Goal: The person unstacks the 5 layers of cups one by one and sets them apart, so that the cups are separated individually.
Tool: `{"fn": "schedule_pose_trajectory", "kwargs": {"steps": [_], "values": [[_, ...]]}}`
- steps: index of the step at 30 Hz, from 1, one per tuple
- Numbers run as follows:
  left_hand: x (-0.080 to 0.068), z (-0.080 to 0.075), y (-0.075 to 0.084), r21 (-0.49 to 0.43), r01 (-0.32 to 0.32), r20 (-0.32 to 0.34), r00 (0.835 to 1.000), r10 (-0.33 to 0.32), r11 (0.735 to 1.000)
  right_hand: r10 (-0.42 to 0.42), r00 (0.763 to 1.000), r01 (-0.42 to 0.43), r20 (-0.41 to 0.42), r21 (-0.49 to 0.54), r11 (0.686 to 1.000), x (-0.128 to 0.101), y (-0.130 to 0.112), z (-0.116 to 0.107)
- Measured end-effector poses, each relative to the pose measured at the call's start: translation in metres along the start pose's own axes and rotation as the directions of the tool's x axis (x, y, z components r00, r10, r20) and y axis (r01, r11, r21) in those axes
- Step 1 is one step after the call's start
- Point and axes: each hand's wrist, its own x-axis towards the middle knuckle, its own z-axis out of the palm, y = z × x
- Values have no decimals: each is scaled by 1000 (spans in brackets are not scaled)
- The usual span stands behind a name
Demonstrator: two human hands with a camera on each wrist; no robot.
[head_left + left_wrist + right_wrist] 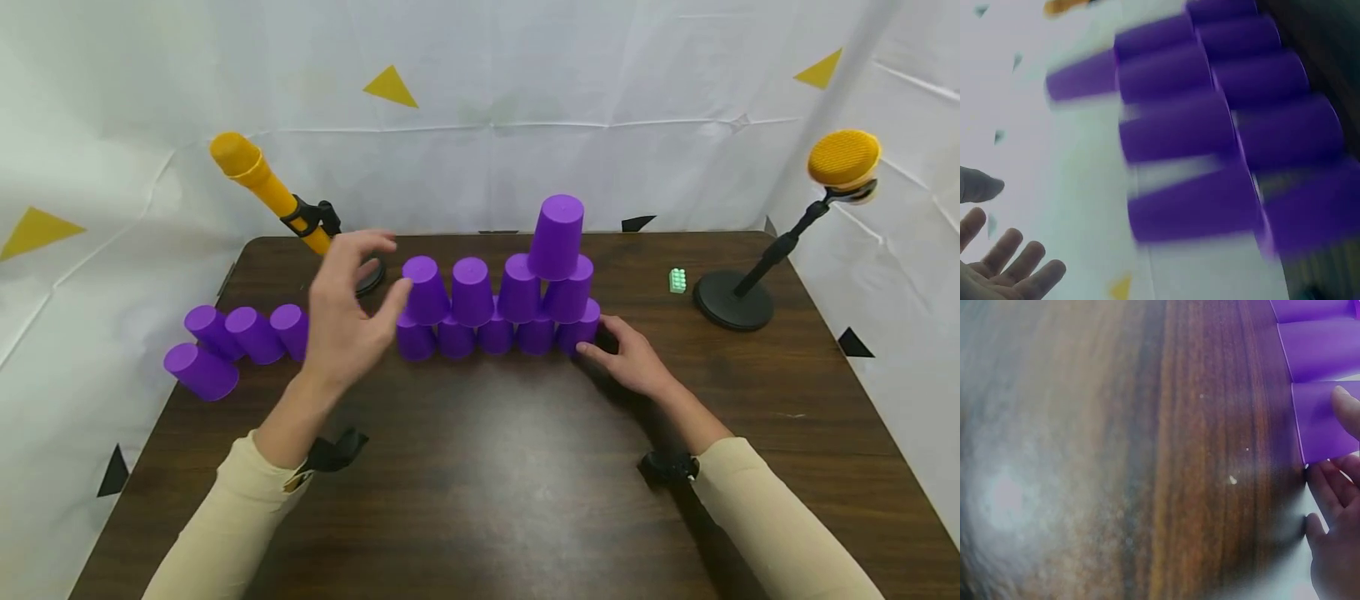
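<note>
At right end of purple stack point(517, 292), right hand point(633, 360) grips bottom cup point(576, 335); left hand point(343, 323) spread wide.

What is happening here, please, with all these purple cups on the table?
A person has both hands near a stack of purple cups, turned upside down: five in the bottom row, four above, and one top cup on the two rightmost. The right hand touches the right end cup of the bottom row. The left hand is open and empty, near the stack's left end. Four more cups stand farther left.
</note>
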Motion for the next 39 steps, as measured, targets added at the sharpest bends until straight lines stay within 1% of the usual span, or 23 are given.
{"fn": "schedule_pose_trajectory", "kwargs": {"steps": [1,2,4,7,9,11,13,16,20,22,25,27,30,32,34,36,39], "values": [[4,14,-3,-6,-39,44,998,40,999,-1,1000,1,1,0,1000,0,0,0],[8,27,-5,-7,-66,89,994,66,998,0,1000,0,2,2,1000,0,0,0],[16,53,-5,-4,-100,169,981,99,995,0,1000,0,2,6,1000,1,0,0],[26,88,-1,-15,-128,240,962,128,992,3,1000,-3,4,12,1000,1,0,-1],[31,108,2,-19,-129,255,958,129,992,5,1000,-5,3,11,1000,1,0,-1],[33,123,3,-17,-115,245,963,115,993,4,1000,-4,3,10,1000,1,0,-1],[34,135,2,-17,-88,234,968,90,996,1,1000,-1,2,9,1000,1,0,-1],[34,146,1,-21,-51,220,974,55,998,-4,1000,4,1,10,1000,2,0,-1],[36,154,3,-31,-5,229,973,12,999,-4,1000,4,0,10,1000,1,0,-1],[36,156,4,-36,20,240,971,-11,999,-3,1000,3,0,10,1000,1,0,-1],[36,158,4,-42,39,251,968,-27,998,-3,1000,3,4,11,1000,0,0,-1],[35,157,4,-45,36,248,969,-24,998,-1,1000,1,7,12,1000,0,0,-2],[36,156,2,-61,7,227,974,7,998,2,1000,-2,6,11,1000,0,0,-2],[36,152,0,-81,-15,202,979,31,997,3,1000,-3,1,12,1000,1,1,-2],[34,144,0,-112,-42,168,984,61,993,0,1000,0,-3,12,1000,1,1,-2],[30,133,-1,-140,-60,126,989,78,988,-4,1000,4,-5,13,1000,0,1,-1],[19,111,-1,-169,-76,63,994,87,983,-4,1000,4,-4,12,1000,0,1,-1]]}}
